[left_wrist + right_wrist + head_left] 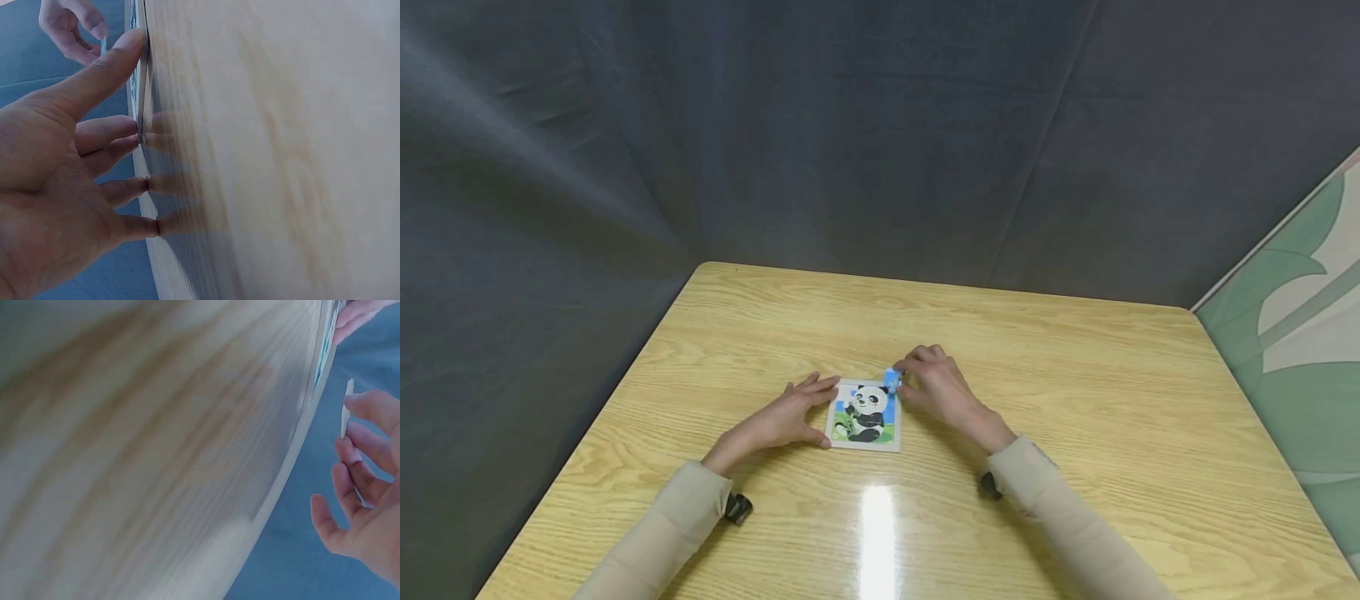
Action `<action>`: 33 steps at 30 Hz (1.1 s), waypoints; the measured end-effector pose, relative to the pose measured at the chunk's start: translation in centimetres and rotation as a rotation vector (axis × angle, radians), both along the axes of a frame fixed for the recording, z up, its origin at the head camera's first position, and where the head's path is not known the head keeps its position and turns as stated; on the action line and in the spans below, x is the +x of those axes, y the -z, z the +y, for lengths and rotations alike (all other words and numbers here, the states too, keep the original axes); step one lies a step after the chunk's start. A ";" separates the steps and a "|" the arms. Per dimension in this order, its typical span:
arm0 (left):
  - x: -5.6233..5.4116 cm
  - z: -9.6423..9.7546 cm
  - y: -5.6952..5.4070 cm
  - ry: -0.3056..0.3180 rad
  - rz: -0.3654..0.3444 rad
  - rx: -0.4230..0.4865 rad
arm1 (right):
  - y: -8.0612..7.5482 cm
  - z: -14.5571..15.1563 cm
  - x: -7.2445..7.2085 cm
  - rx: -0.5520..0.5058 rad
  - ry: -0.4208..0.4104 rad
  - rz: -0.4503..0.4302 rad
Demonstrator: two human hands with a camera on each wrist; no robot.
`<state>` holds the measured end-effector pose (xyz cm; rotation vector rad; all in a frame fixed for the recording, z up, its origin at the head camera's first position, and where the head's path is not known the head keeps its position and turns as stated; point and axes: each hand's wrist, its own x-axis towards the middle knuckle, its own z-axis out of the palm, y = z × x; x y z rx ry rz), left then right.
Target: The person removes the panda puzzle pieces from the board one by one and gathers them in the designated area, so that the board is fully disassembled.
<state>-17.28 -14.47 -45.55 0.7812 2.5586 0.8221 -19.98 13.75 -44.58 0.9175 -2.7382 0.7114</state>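
A small square panda jigsaw puzzle (863, 415) in a pale frame lies flat on the table. My left hand (786, 417) spans its left side, fingers fairly straight, with the thumb at the near corner and fingertips at the far corner. In the left wrist view the thumb (128, 42) rests on the board's edge. Over the far right corner, my right hand (938, 385) pinches a blue puzzle piece (892, 379) between thumb and fingers. The right wrist view shows that thin piece (347, 409) edge-on, raised above the tabletop, with the other fingers loosely curled.
The wooden table (1075, 400) extends around the puzzle on all sides. A dark curtain (880, 142) hangs behind and to the left. At the right edge is a panel with green leaf shapes (1300, 350). Black wrist devices (739, 509) sit below both cuffs.
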 end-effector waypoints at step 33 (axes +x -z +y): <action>0.0 -0.1 -0.1 0.002 -0.004 0.000 | 0.7 6.5 -0.3 -0.103 -0.030 -0.021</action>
